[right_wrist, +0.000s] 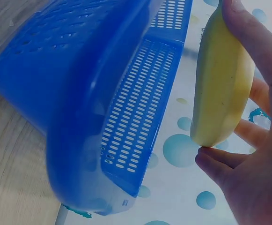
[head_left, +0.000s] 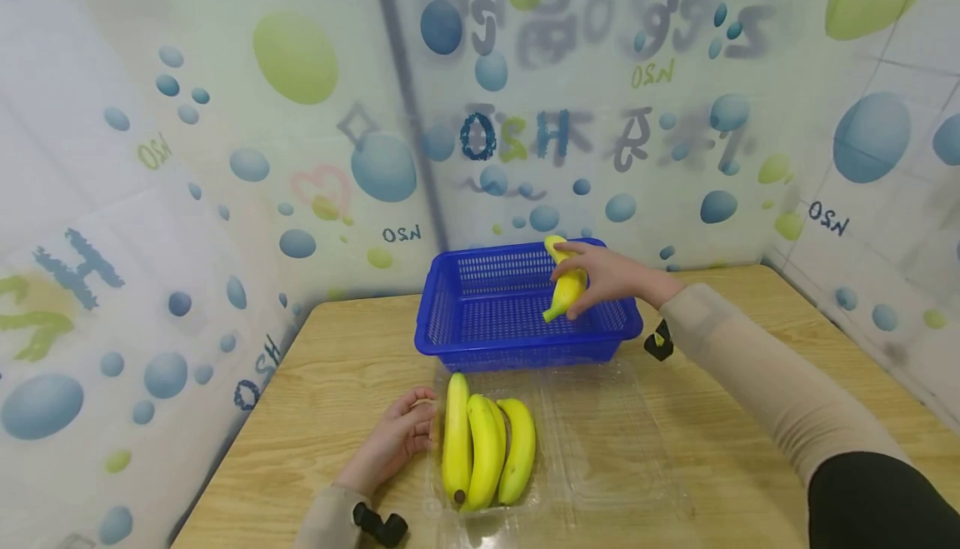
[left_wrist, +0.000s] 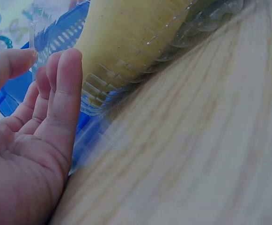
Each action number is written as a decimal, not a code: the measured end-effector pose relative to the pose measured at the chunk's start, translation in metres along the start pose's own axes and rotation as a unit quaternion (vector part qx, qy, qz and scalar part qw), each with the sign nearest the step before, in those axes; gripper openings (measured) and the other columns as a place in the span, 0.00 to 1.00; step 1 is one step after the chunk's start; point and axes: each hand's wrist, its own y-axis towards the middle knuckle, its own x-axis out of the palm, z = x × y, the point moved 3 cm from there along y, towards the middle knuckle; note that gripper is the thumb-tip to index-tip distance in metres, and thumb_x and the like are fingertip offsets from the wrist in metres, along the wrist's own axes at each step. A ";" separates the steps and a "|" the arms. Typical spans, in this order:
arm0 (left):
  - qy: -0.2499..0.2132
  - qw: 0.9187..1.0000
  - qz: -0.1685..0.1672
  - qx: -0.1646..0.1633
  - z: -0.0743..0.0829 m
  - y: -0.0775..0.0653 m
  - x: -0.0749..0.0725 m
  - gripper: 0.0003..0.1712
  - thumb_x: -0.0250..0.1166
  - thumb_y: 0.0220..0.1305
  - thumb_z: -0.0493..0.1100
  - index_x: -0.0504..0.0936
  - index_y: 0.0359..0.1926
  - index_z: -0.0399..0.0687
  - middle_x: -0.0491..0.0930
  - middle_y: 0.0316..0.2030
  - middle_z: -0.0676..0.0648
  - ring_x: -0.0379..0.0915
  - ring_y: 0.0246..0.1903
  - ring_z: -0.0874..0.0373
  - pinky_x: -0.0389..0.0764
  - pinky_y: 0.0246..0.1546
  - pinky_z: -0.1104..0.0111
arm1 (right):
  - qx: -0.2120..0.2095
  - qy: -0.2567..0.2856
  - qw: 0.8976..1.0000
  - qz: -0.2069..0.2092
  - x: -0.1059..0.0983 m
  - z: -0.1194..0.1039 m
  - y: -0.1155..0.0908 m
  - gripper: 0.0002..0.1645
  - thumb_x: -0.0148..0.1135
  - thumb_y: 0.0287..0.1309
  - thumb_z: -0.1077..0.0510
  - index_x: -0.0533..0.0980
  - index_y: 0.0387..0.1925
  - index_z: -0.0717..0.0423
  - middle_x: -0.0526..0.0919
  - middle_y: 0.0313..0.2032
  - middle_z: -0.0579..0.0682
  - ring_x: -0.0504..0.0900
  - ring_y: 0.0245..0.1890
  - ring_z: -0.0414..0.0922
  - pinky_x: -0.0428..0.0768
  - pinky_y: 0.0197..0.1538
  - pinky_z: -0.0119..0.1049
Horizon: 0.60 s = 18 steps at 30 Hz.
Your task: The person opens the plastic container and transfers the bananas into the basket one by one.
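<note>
My right hand [head_left: 603, 274] grips a single banana [head_left: 570, 286] above the right part of a blue plastic basket [head_left: 450, 357]. In the right wrist view the thumb lies near the stem end, and a fingertip touches the banana's [right_wrist: 222, 84] lower end. Several bananas [head_left: 487, 453] lie side by side in one half of a clear plastic clamshell box [head_left: 600, 449], whose other half is spread flat to the right. Beside the box's left edge, my left hand [head_left: 397, 436] has loosely bent fingers; whether they touch the wall, I cannot tell.
The wooden table [head_left: 360, 341] carries the basket at its back edge, with the clamshell in front of it. Behind and at the sides hangs a translucent curtain [head_left: 360, 57] printed with dots. Black camera mounts [head_left: 381, 526] sit on both wrists.
</note>
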 end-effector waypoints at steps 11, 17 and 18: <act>0.000 1.000 -0.006 0.000 0.001 -0.001 0.000 0.08 0.53 0.73 0.38 0.67 0.50 0.48 0.73 0.27 0.53 0.74 0.24 0.62 0.81 0.29 0.71 | 0.015 0.002 1.000 -0.006 -0.001 0.003 0.003 0.38 0.78 0.39 0.41 0.79 0.53 0.51 0.53 0.72 0.60 0.52 0.70 0.64 0.64 0.63 0.61; -0.006 1.000 -0.013 0.008 0.000 0.000 -0.001 0.08 0.52 0.73 0.38 0.67 0.50 0.48 0.73 0.27 0.53 0.74 0.24 0.63 0.80 0.29 0.71 | 0.020 0.001 1.000 -0.017 0.005 0.008 0.005 0.38 0.78 0.40 0.39 0.79 0.53 0.50 0.52 0.72 0.60 0.52 0.70 0.65 0.65 0.62 0.62; -0.007 1.000 -0.011 0.007 -0.001 0.000 -0.002 0.08 0.52 0.73 0.38 0.67 0.50 0.48 0.73 0.26 0.53 0.74 0.24 0.63 0.80 0.29 0.71 | 0.021 0.000 1.000 -0.018 0.006 0.009 0.005 0.38 0.78 0.39 0.39 0.79 0.53 0.50 0.52 0.72 0.60 0.52 0.70 0.65 0.65 0.62 0.61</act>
